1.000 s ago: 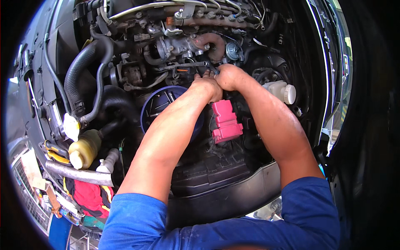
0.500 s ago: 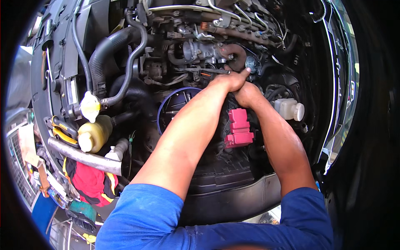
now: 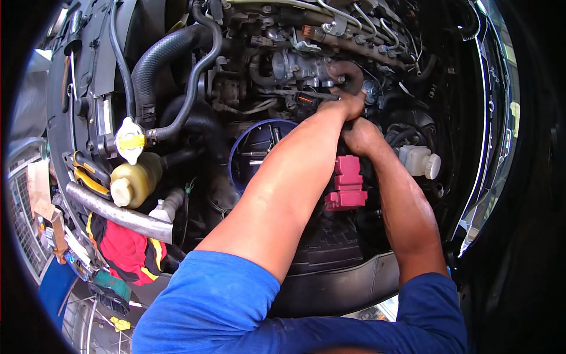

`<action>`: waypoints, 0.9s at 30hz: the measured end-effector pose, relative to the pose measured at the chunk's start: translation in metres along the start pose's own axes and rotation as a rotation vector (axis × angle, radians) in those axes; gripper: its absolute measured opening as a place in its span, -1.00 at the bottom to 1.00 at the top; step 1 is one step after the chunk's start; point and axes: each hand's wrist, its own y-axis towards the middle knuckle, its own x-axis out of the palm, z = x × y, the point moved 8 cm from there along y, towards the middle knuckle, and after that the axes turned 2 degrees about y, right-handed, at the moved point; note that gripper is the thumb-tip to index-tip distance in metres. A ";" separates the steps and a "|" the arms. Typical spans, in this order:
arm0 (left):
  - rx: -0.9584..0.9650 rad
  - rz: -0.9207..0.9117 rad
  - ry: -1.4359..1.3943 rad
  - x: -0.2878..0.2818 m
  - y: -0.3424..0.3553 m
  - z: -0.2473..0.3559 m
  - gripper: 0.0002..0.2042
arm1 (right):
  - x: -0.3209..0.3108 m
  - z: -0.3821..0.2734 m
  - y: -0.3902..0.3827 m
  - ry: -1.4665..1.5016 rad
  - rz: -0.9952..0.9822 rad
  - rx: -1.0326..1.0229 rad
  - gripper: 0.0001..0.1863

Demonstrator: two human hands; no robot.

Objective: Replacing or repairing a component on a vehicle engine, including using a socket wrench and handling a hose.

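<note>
Both my hands are deep in an engine bay, close together beside a rust-brown curved pipe (image 3: 349,72) and a round silver-grey part (image 3: 372,92). My left hand (image 3: 346,107) is bent downward below the pipe, its fingers curled and partly hidden. Just below and to its right, my right hand (image 3: 362,137) is closed, with its fingertips out of sight among the dark parts. What either hand grips cannot be made out. A red plastic cover (image 3: 346,190) lies below my hands, between my forearms. Left of my left forearm sits a round blue-rimmed tray (image 3: 232,162) holding metal sockets or bars.
A white reservoir (image 3: 417,161) stands right of my right forearm. On the left are black hoses (image 3: 144,79), a yellowish bottle (image 3: 138,177), yellow-and-black handled pliers (image 3: 88,171), a metal pipe (image 3: 121,213) and a red-and-black cloth (image 3: 131,248). Metal fuel lines cross the far side.
The view has shifted, so the engine appears farther right. My left thumb, stretched out before, is now lower against the hand. More of the blue-rimmed tray shows.
</note>
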 end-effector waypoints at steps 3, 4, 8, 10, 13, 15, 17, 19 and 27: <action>0.008 0.023 -0.072 -0.007 -0.004 0.001 0.09 | -0.015 -0.003 0.014 0.000 -0.062 -0.102 -0.60; 0.011 0.047 -0.132 -0.012 -0.008 0.001 0.09 | -0.035 -0.008 0.016 0.015 -0.060 -0.227 -0.59; 0.018 -0.010 -0.140 -0.017 -0.019 0.001 -0.10 | -0.105 -0.016 0.046 -0.153 0.019 -0.123 -0.60; 0.012 0.002 -0.156 -0.019 -0.018 -0.001 -0.10 | -0.111 -0.031 0.037 -0.142 0.019 -0.093 -0.61; -0.059 -0.011 -0.282 -0.014 -0.014 -0.012 -0.03 | -0.067 -0.048 -0.002 -0.412 -0.121 -0.029 -0.63; -0.085 -0.037 -0.287 -0.008 -0.011 -0.017 -0.01 | -0.036 -0.050 -0.022 -0.403 -0.260 0.004 -0.57; -0.028 0.120 -0.152 -0.019 -0.010 -0.016 0.01 | -0.036 -0.052 -0.020 -0.398 -0.348 -0.052 -0.58; -0.032 0.020 -0.177 -0.013 -0.009 -0.015 -0.05 | -0.085 -0.046 0.004 -0.348 -0.120 0.049 -0.59; -0.039 0.081 -0.099 -0.013 0.004 -0.019 -0.02 | -0.050 -0.063 -0.044 -0.337 -0.223 0.009 -0.69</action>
